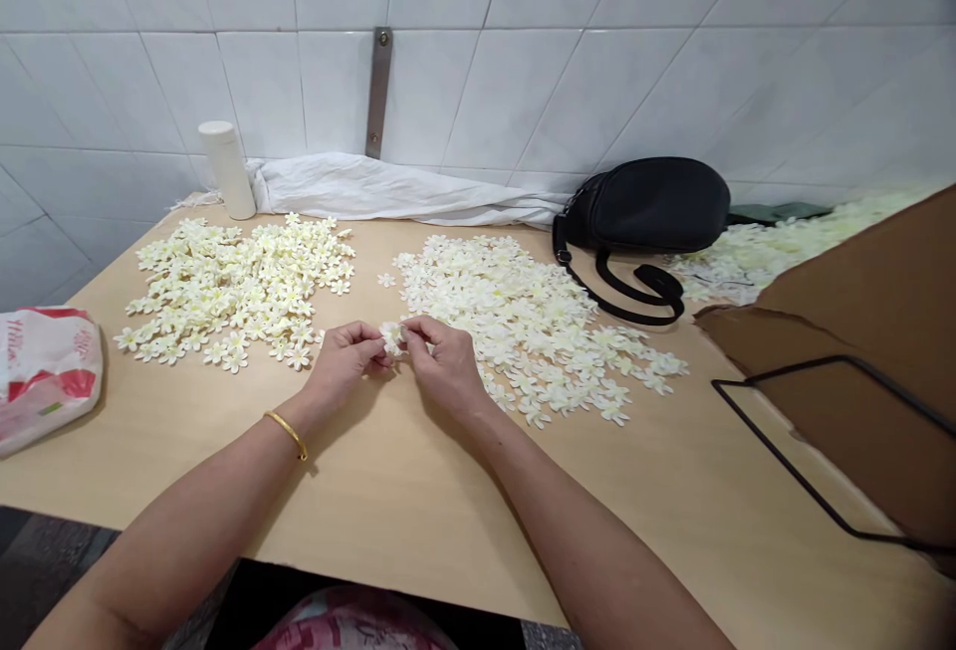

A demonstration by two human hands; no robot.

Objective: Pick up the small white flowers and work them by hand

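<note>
Between my two hands, over the middle of the table, is a small white artificial flower (pixel 391 336). The thumb and fingers of my left hand (pixel 348 351) pinch it from the left, and a gold bangle circles that wrist. My right hand (pixel 440 351) pinches the flower from the other side, its fingertips partly hiding the petals. One heap of cream-white flowers (pixel 239 282) lies to the left of my hands. A second heap of flowers (pixel 515 312) spreads to the right, close behind my right hand. A single flower (pixel 386 280) lies apart between the heaps.
A white bottle (pixel 228 172) and a rolled white cloth (pixel 373 190) sit along the tiled wall. Back right is a black bag (pixel 649 207) with its strap. A cardboard box (pixel 873 331), a black wire frame (pixel 792 461) and more flowers (pixel 792 242) occupy the right; a red-white plastic bag (pixel 49 371) lies left.
</note>
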